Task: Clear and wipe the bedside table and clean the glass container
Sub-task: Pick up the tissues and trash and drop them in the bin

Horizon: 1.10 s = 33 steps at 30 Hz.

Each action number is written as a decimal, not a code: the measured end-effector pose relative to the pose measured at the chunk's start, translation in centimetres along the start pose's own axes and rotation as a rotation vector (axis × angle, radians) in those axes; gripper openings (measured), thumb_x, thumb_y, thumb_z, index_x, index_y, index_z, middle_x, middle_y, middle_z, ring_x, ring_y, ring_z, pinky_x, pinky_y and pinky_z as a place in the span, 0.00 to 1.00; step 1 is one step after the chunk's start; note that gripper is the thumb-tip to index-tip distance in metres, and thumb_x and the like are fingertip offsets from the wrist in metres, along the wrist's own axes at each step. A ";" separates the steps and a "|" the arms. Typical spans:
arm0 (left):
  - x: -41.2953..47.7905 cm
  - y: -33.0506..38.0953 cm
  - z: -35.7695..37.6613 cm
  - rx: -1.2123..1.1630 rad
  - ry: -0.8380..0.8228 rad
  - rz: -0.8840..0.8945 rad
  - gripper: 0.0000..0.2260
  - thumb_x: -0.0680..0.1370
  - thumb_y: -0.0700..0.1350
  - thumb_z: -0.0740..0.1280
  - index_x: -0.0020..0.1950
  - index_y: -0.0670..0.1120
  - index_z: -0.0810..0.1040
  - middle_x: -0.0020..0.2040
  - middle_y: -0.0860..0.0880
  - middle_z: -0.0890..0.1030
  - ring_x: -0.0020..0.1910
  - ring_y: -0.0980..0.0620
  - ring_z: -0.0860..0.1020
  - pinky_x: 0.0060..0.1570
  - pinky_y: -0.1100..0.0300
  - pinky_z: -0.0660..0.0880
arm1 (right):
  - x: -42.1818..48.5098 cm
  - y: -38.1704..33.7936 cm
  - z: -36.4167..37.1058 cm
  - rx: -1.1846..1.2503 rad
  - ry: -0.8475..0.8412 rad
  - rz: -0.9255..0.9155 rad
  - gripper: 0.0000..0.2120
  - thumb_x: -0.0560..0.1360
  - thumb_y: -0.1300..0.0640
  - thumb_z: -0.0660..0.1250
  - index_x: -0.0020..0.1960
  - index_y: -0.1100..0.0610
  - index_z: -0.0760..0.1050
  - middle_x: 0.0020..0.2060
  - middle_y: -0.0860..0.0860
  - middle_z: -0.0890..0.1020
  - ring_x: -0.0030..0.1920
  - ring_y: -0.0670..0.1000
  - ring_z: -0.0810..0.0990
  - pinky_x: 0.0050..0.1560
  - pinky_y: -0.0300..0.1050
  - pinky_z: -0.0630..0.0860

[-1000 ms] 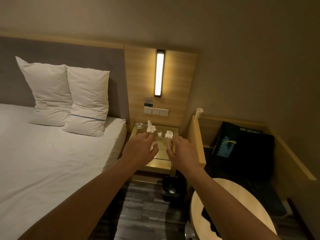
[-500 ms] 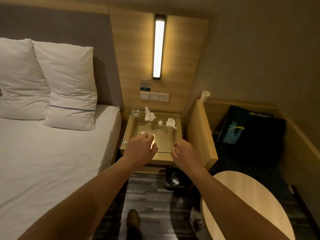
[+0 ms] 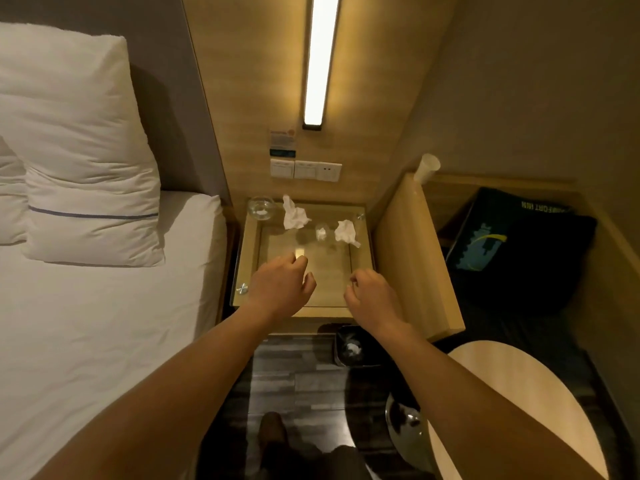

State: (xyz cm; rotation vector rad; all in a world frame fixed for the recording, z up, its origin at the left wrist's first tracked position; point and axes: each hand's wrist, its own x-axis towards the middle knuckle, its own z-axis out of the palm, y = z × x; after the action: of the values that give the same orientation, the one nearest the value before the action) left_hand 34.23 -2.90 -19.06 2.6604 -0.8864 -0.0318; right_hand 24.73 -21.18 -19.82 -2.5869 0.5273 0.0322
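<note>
on bedside table (image 3: 360,265), glass container (image 3: 261,208) holding white scrap, both hands' grip curled empty

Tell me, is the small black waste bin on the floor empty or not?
Not empty. The small black waste bin below the glass-topped bedside table shows crumpled white paper inside it.

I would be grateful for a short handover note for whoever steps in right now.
Left hand and right hand: both loosely curled, apparently empty, over the near part of the bedside table.
On its glass top: glass container at the far left corner, big crumpled tissue, small wad, another tissue.
Waste bin on the floor beside the table.
Done: nothing visibly.
Left: clear tissues, wipe, clean container.
</note>
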 end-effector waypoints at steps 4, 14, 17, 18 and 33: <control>3.3 -1.4 4.4 -0.018 -0.051 -0.059 0.14 0.81 0.55 0.60 0.54 0.47 0.79 0.46 0.48 0.81 0.44 0.47 0.79 0.43 0.49 0.80 | 3.6 1.9 2.8 -0.016 -0.043 0.037 0.12 0.82 0.51 0.61 0.60 0.54 0.77 0.54 0.50 0.80 0.52 0.50 0.78 0.50 0.50 0.79; 9.2 -4.2 22.5 -0.132 -0.117 -0.211 0.16 0.81 0.53 0.62 0.62 0.44 0.79 0.55 0.44 0.81 0.52 0.45 0.79 0.50 0.46 0.79 | 13.0 12.6 14.1 -0.014 -0.122 0.078 0.16 0.82 0.52 0.62 0.65 0.58 0.77 0.61 0.54 0.80 0.60 0.53 0.78 0.57 0.50 0.77; 11.0 -5.3 28.2 -0.142 -0.126 -0.240 0.21 0.80 0.54 0.62 0.68 0.44 0.76 0.65 0.42 0.79 0.63 0.42 0.77 0.59 0.44 0.77 | 15.2 16.3 17.0 -0.005 -0.119 0.090 0.15 0.82 0.53 0.64 0.65 0.58 0.77 0.60 0.55 0.80 0.61 0.54 0.78 0.58 0.49 0.77; 11.7 -5.6 29.8 -0.138 -0.122 -0.252 0.24 0.80 0.55 0.63 0.71 0.43 0.74 0.70 0.41 0.77 0.68 0.41 0.75 0.63 0.43 0.76 | 16.0 17.4 17.8 0.005 -0.114 0.099 0.15 0.82 0.53 0.64 0.65 0.58 0.77 0.60 0.55 0.80 0.61 0.53 0.78 0.57 0.48 0.77; 14.0 -9.1 40.7 0.096 -0.168 -0.155 0.33 0.84 0.63 0.51 0.85 0.45 0.55 0.85 0.41 0.54 0.85 0.44 0.50 0.82 0.46 0.47 | 28.3 23.7 21.6 0.137 0.059 -0.040 0.17 0.82 0.50 0.66 0.67 0.57 0.76 0.61 0.52 0.77 0.61 0.51 0.76 0.59 0.46 0.75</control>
State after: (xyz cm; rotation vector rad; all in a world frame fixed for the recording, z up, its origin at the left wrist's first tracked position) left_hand 45.68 -16.78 -59.25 2.8437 -0.7453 -0.2590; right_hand 43.60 -40.18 -53.14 -2.4700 0.4815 -0.0904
